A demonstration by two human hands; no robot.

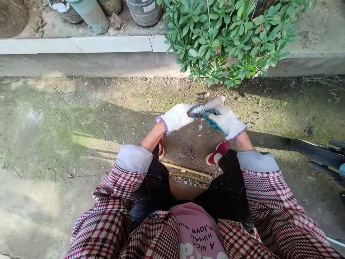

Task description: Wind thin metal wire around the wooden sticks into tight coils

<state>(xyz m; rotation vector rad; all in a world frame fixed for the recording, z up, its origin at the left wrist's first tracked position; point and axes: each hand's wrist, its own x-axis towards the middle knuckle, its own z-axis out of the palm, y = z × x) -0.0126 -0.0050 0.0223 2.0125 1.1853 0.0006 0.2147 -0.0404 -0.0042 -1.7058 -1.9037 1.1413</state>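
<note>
Outdoors, left fingers [188, 110] clamp a rod [201, 109], right fingers [212, 123] unclear; pink shirt [198, 219] reads "love".

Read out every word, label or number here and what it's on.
"e,love wi": pink shirt, upside down, ending unclear.
"A NIC": same shirt, ending unclear.
"HUMA": same shirt, ending unclear.
Large white letters, same shirt: cut off, unreadable.
Pale labels on the grey bucket: too blurred to read.

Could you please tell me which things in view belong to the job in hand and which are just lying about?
In the job:
rod, partly wrapped in something shiny
gloved left hand, holding it
gloved right hand, close against it

Apparently just there:
bush
dark bucket
greenish tube
</note>
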